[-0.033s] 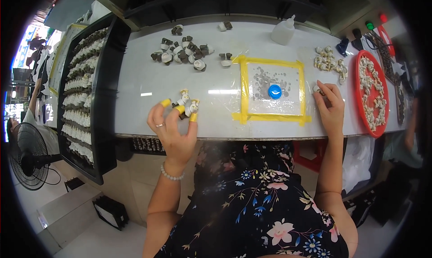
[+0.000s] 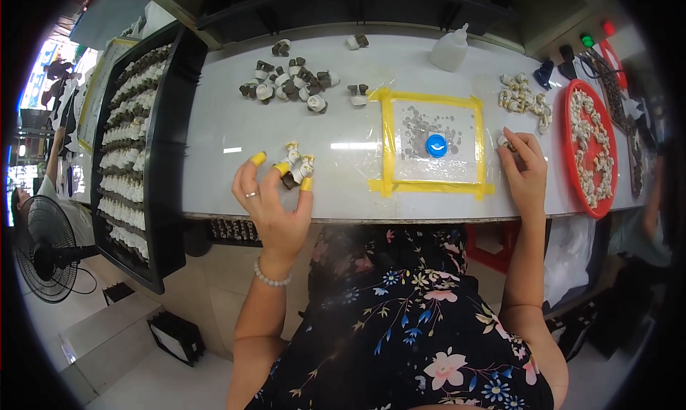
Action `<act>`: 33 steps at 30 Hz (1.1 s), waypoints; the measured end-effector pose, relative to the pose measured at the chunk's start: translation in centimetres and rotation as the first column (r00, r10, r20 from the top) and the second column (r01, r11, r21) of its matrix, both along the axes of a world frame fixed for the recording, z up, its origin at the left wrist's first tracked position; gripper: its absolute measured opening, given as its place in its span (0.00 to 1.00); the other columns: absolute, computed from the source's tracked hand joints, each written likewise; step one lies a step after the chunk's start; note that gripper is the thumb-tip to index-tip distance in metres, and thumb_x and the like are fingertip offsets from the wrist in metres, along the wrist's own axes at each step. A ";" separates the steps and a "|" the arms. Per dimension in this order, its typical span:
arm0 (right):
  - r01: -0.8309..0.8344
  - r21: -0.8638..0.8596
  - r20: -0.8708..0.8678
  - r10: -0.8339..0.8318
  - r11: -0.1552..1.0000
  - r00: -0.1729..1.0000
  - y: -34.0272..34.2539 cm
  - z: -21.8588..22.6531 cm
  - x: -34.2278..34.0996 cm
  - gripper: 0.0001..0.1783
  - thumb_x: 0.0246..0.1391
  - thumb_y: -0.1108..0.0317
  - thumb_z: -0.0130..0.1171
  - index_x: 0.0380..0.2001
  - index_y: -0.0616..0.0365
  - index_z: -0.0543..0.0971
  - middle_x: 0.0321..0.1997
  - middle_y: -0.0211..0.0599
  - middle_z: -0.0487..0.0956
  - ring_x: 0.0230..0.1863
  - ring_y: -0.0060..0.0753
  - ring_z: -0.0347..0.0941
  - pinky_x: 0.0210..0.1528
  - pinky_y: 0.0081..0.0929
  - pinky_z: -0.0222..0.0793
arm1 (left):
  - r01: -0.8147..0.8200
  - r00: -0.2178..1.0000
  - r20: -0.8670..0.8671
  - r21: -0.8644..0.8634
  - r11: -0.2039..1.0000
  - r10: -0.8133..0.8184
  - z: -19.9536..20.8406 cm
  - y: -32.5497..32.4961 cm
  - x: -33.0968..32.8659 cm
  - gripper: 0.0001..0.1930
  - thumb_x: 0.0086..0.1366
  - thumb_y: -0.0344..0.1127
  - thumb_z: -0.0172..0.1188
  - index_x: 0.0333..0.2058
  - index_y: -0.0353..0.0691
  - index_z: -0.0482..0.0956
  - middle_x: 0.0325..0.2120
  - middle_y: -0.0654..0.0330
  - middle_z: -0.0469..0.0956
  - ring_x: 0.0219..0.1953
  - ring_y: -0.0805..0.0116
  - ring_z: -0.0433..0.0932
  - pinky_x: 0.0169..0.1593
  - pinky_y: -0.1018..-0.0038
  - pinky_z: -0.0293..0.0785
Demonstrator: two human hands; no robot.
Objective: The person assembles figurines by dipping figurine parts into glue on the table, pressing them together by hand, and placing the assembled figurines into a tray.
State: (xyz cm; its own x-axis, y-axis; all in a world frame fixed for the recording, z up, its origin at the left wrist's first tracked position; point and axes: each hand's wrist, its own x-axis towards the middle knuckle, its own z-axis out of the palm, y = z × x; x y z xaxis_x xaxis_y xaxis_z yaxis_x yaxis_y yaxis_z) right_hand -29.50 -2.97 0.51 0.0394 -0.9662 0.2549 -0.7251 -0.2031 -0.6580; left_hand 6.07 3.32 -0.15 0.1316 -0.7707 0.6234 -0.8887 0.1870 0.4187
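Observation:
My left hand (image 2: 268, 199), with yellow finger covers on several fingertips, is over the table's front left. Its fingers are spread, with thumb and index finger beside a small white figurine (image 2: 306, 168) that has yellowish details. A second such figurine (image 2: 292, 153) is right behind it, over a dark base. Contact between fingertips and figurine cannot be made out. My right hand (image 2: 527, 168) rests near the front right, fingertips closed on a small pale-and-dark piece (image 2: 505, 143), mostly hidden. Between the hands, a blue round cap (image 2: 436, 146) lies on a yellow-taped square (image 2: 468, 168) spotted with grey.
White-and-dark pieces (image 2: 302, 85) lie scattered at the back left. A black tray (image 2: 158, 188) of similar rows stands left. At the back is a white squeeze bottle (image 2: 449, 49). Small cream pieces (image 2: 522, 95) lie near a red tray (image 2: 573, 149) on the right. A fan (image 2: 48, 249) stands far left.
My left fingers have shifted slightly left and up, a little farther apart around the figurine. My right hand has not visibly moved.

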 end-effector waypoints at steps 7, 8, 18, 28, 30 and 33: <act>0.043 -0.032 0.002 -0.043 0.999 0.999 0.3 0.2 0.1 0.16 0.47 0.79 0.59 0.43 0.62 0.77 0.38 0.36 0.73 0.34 0.26 0.71 0.36 0.20 0.68 | 0.045 0.997 -0.065 0.191 0.981 -0.033 -0.8 -0.2 1.3 0.22 0.45 0.26 0.65 0.40 0.33 0.69 0.41 0.51 0.70 0.46 0.50 0.65 0.50 0.60 0.62; 0.043 -0.015 0.015 -0.043 0.999 0.999 0.3 0.2 0.0 0.16 0.47 0.79 0.59 0.43 0.62 0.77 0.37 0.36 0.74 0.34 0.26 0.71 0.37 0.20 0.68 | 0.053 0.995 -0.091 0.187 0.981 -0.036 -0.7 -0.2 1.2 0.23 0.44 0.27 0.66 0.41 0.33 0.69 0.40 0.51 0.70 0.46 0.51 0.65 0.50 0.60 0.62; 0.049 0.006 0.031 -0.049 0.999 0.998 0.3 0.4 0.2 0.15 0.47 0.78 0.59 0.42 0.63 0.77 0.36 0.36 0.74 0.33 0.26 0.72 0.35 0.19 0.68 | 0.142 0.989 -0.077 0.226 0.964 -0.128 0.0 -0.8 1.5 0.21 0.45 0.23 0.64 0.41 0.33 0.71 0.37 0.53 0.69 0.40 0.58 0.69 0.45 0.70 0.67; 0.026 -0.040 -0.043 -0.028 0.999 0.999 0.2 0.7 -0.3 0.15 0.48 0.78 0.59 0.42 0.62 0.78 0.36 0.36 0.74 0.33 0.27 0.72 0.34 0.19 0.69 | 0.152 0.988 -0.058 0.201 0.968 -0.143 1.6 -1.1 1.1 0.26 0.44 0.29 0.67 0.43 0.32 0.68 0.39 0.52 0.71 0.42 0.52 0.68 0.47 0.62 0.65; 0.009 -0.024 -0.101 -0.011 1.000 0.995 0.1 1.2 -0.2 0.14 0.47 0.77 0.60 0.40 0.63 0.78 0.35 0.37 0.74 0.33 0.28 0.72 0.33 0.20 0.69 | 0.201 0.973 -0.149 0.150 0.968 -0.179 2.2 -2.3 1.9 0.25 0.46 0.28 0.65 0.45 0.32 0.69 0.40 0.50 0.71 0.44 0.50 0.68 0.49 0.62 0.66; -0.015 -0.027 -0.065 0.013 1.000 0.998 -0.2 1.6 0.0 0.13 0.45 0.77 0.60 0.37 0.63 0.79 0.34 0.37 0.75 0.32 0.29 0.73 0.32 0.20 0.68 | 0.307 0.933 0.119 0.232 0.923 -0.340 4.3 -5.4 2.3 0.23 0.49 0.25 0.61 0.46 0.31 0.70 0.41 0.49 0.72 0.45 0.48 0.70 0.49 0.64 0.67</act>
